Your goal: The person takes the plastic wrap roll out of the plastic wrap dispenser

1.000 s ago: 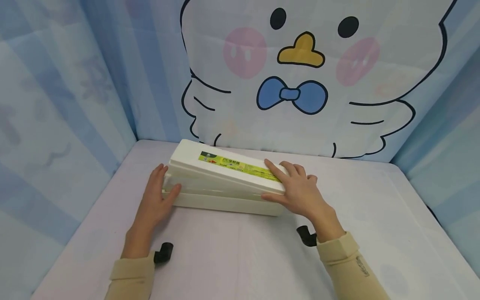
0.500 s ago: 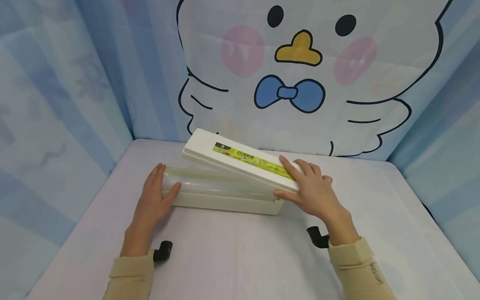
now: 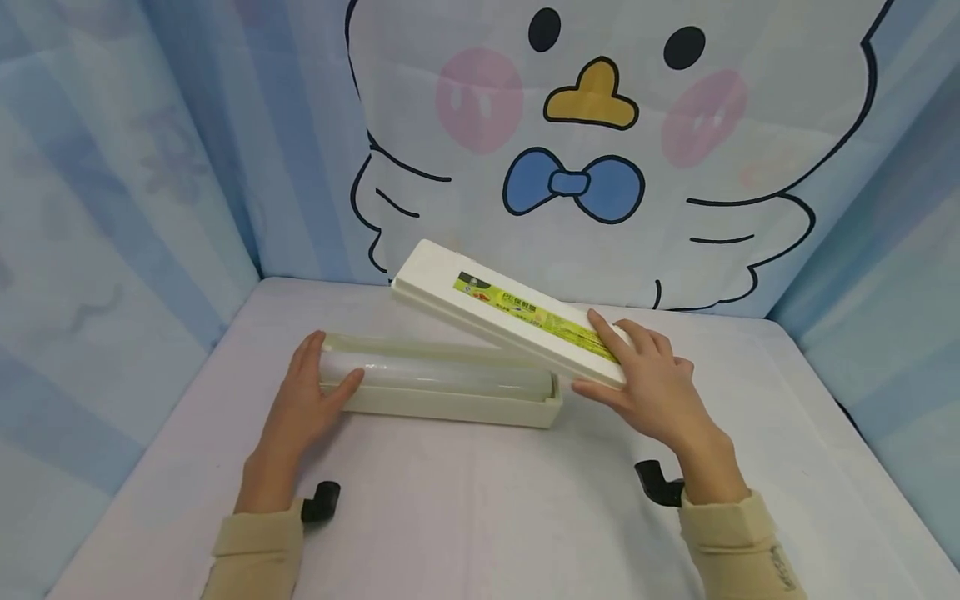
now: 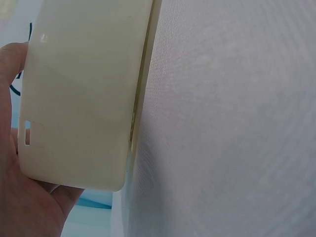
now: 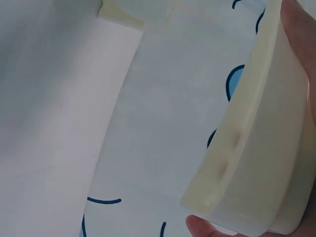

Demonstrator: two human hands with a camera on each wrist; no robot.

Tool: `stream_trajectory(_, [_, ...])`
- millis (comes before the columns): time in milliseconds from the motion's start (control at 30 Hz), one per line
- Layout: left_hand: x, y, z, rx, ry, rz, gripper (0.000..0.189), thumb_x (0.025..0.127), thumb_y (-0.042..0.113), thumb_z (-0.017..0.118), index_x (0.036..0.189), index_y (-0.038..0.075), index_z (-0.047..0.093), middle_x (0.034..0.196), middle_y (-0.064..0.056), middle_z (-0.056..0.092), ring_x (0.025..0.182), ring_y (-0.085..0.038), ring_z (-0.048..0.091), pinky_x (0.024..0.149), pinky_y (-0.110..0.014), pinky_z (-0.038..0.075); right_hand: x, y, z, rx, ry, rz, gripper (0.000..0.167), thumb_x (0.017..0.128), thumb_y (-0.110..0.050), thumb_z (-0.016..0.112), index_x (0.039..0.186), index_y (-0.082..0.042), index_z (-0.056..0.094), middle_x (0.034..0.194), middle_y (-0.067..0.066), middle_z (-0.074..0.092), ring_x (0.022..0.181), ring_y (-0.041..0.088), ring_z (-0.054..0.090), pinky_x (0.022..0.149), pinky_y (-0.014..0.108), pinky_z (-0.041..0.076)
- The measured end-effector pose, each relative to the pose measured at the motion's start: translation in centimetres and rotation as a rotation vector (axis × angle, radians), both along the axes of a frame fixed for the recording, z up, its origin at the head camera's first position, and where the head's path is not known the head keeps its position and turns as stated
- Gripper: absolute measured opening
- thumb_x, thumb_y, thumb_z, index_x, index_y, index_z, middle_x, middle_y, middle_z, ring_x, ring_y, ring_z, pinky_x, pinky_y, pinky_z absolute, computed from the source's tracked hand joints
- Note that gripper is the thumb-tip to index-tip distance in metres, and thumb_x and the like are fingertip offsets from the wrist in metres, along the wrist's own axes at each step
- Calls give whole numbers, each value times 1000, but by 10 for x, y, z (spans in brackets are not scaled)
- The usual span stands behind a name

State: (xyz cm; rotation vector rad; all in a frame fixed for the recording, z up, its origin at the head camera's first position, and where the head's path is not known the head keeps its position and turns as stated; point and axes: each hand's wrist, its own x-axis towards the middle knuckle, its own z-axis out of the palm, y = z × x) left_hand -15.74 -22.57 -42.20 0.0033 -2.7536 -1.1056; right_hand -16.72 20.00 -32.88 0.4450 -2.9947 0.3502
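A long cream plastic cling film box [image 3: 450, 405] sits uncovered on the table, with a clear, shiny roll of cling film [image 3: 442, 375] lying along it. My left hand [image 3: 302, 408] grips the box's left end, thumb at the front and fingers behind. In the left wrist view the box wall [image 4: 81, 98] fills the palm side, with a small slot near one corner. My right hand [image 3: 658, 387] holds the right end of the white lid [image 3: 517, 318], which carries a yellow-green label. The lid is tilted above and behind the box, its left end higher. The right wrist view shows the lid's underside edge [image 5: 256, 163].
A pale cloth covers the table [image 3: 480, 517]. Behind it hangs a curtain [image 3: 585, 250] with a cartoon bird, and blue striped curtains [image 3: 112, 250] close off the sides. A black wrist mount [image 3: 322, 502] sticks out from each sleeve.
The lid has lifted off the box and moved right and up with my right hand, uncovering the roll. My left hand stays at the box's left end.
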Motion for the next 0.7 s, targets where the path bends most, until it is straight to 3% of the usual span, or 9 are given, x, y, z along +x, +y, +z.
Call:
stream_trajectory(367, [0,1,2,8,-67,8,93,100,46,60,159,-4,8,163,-28,10,147,-48,16,116,-63,18,8,18,-6,8,39,-44,94,89,-66,64,163,-29,20,154,24,30,135,52,28,84,74,35])
stream_trajectory(700, [0,1,1,11,-53,5,94,99,46,61,159,-5,9,163,-28,12,147,-47,17,116,-63,19,12,33,-15,26,51,-95,94,89,-63,66,163,-28,19,153,26,30,133,54,27,83,74,34])
